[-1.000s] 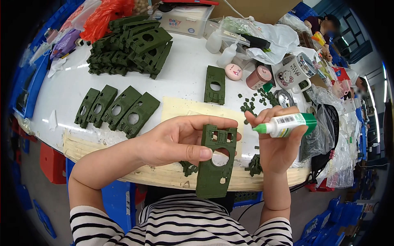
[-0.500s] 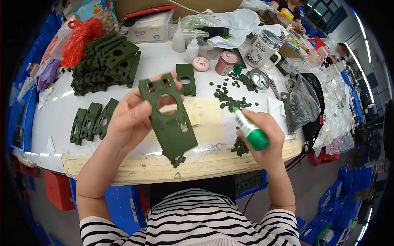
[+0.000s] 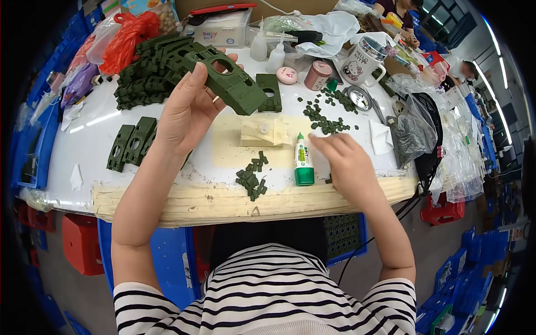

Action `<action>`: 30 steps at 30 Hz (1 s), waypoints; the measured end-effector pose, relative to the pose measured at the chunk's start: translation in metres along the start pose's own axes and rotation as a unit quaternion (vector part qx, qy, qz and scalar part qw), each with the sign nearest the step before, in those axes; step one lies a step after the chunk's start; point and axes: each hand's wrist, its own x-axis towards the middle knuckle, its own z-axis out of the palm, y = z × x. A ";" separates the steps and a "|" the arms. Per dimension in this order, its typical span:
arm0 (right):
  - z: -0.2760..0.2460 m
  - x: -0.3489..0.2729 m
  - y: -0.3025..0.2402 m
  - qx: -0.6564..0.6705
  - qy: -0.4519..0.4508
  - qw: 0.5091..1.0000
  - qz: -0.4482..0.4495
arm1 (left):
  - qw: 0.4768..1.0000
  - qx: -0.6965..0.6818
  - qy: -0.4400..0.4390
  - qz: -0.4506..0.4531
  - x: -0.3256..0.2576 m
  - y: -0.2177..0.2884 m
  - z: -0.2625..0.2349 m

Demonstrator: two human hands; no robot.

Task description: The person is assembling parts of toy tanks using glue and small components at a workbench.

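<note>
My left hand point(image 3: 192, 109) is closed around a dark green plastic model hull point(image 3: 237, 89), raised above the table and tilted, its round hole showing. A glue bottle point(image 3: 303, 162) with a green base rests on the table, nozzle pointing away from me; I cannot tell whether it stands or lies. Just right of it is my right hand point(image 3: 346, 162), apart from the bottle. Its fingers are bent together, and what they hold, if anything, is hidden. Small green plastic pieces point(image 3: 329, 125) lie scattered beyond that hand. More small pieces point(image 3: 251, 181) lie near the front edge.
A pale taped block point(image 3: 262, 134) sits mid-table. Hulls are heaped point(image 3: 142, 78) at the back left, several others point(image 3: 131, 145) lie at the left, and a single hull point(image 3: 269, 92) lies behind the block. A white mug point(image 3: 360, 64) and pink tin point(image 3: 318, 75) stand back right.
My right hand has let go of the glue bottle, which is now on the table. My left hand has moved the hull up and away from me, and tilted it, uncovering the taped block.
</note>
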 end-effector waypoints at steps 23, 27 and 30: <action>-0.034 0.053 0.096 0.390 0.036 0.888 0.242 | 0.998 0.021 0.003 -0.057 -0.023 -0.022 0.024; -0.040 0.087 0.055 0.455 0.051 0.876 0.148 | 0.997 0.042 -0.023 -0.057 -0.020 -0.026 0.020; -0.040 0.102 0.027 0.516 0.072 0.845 0.120 | 0.996 0.070 -0.023 -0.055 -0.019 -0.029 0.021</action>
